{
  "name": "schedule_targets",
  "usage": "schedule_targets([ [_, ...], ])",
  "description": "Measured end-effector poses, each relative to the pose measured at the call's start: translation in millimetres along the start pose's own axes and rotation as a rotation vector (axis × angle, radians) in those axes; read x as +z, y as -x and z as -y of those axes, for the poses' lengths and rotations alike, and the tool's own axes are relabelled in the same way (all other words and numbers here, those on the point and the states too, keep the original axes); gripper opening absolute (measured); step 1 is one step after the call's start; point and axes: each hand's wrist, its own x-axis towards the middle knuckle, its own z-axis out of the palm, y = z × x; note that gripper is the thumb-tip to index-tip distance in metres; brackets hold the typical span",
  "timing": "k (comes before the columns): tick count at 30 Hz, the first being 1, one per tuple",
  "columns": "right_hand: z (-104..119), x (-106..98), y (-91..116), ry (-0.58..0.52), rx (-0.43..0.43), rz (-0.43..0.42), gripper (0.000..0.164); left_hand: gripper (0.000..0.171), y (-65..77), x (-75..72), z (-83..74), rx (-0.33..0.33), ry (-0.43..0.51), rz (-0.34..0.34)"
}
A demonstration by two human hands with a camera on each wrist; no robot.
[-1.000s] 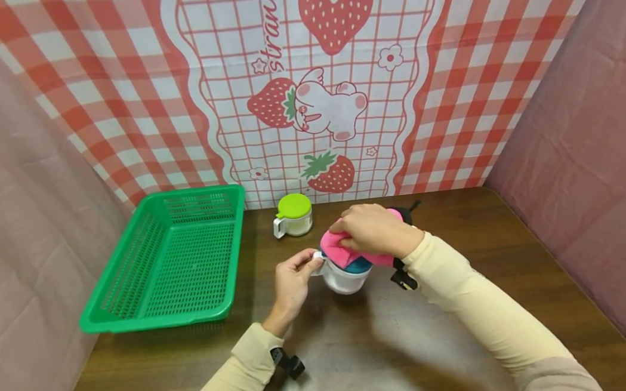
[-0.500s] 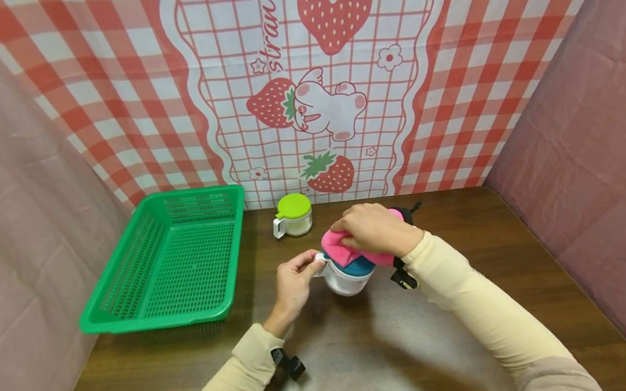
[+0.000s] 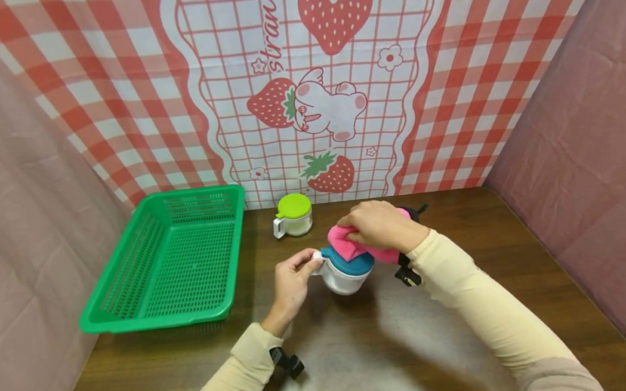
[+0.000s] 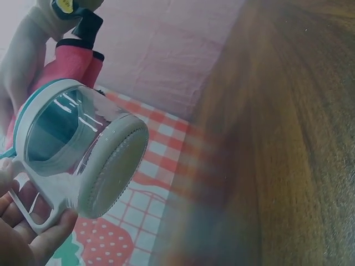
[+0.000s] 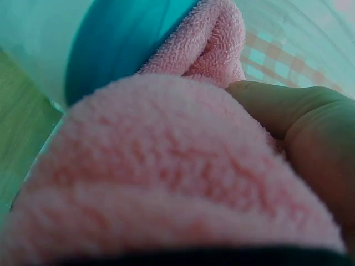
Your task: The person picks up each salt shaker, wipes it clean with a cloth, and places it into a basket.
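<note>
Blue-lidded jar (image 3: 345,281) against pink cloth (image 3: 345,245)

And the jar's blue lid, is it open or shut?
Shut: in the head view the blue lid sits over the jar with no gap showing, though the pink cloth hides part of it.

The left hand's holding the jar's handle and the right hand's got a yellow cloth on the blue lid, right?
No: the cloth isn't yellow but pink, as the head view shows. The left hand holds the handle of the jar; the right hand has the cloth on the blue lid.
</note>
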Motion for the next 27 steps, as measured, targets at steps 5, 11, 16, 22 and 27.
schedule_targets([
  [5,-7,2,5,-0.009,0.009,-0.006,0.016,0.019,-2.0,-2.2,1.2,-0.006,0.008,-0.005],
  [11,-11,3,10,-0.032,0.027,0.013,0.023,0.018,-3.6,-4.6,2.7,-0.015,0.014,-0.012],
  [16,-11,4,14,-0.051,0.042,0.031,0.028,0.018,-3.6,-5.9,1.9,-0.024,0.018,-0.025],
  [22,-11,7,21,-0.07,0.05,0.014,0.029,0.019,-3.8,-7.2,2.3,-0.037,0.003,-0.047],
  [27,-10,13,25,-0.087,0.031,-0.034,0.028,0.019,-3.7,-8.0,2.7,-0.047,-0.021,-0.068],
])
